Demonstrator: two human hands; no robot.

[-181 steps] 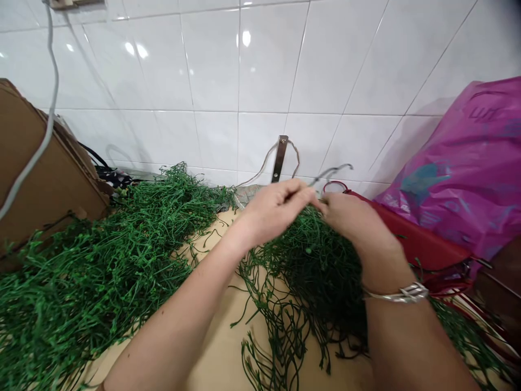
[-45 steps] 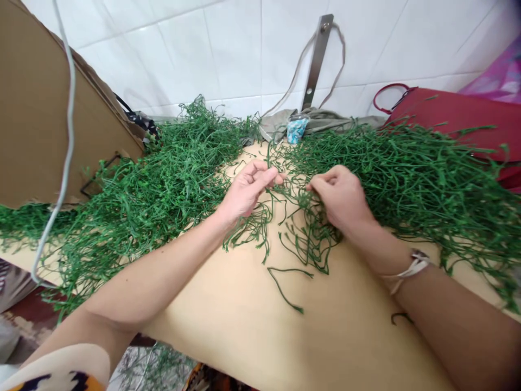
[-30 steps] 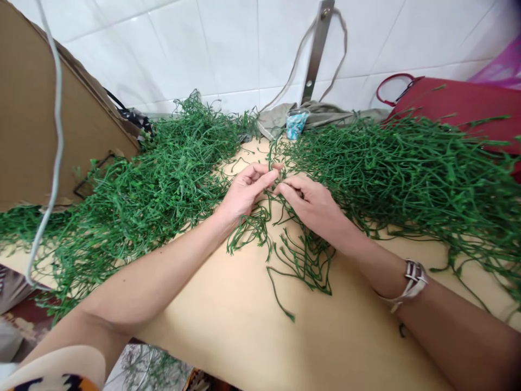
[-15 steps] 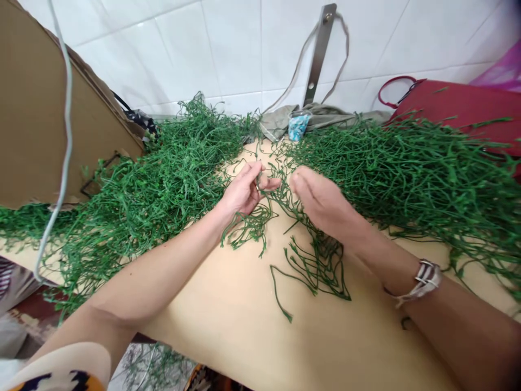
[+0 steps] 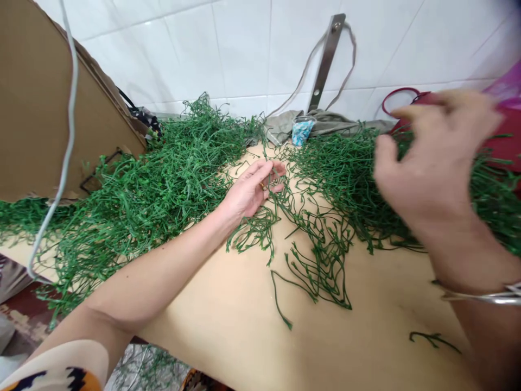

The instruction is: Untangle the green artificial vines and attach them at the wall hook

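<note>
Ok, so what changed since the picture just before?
The right hand swung up and right, away from the left hand, and opened; it now hides part of the right green pile. The left hand stayed, with a green strand against it. The left green pile and cup stayed too.

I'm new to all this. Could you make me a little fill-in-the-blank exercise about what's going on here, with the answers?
1. The left hand holds a thin stem coloured ____.
2. The bracelet is on the person's ____ arm.
3. The big brown box is made of ____.
4. The bag with the looped handle is ____.

Missing words: green; right; cardboard; red.
</note>
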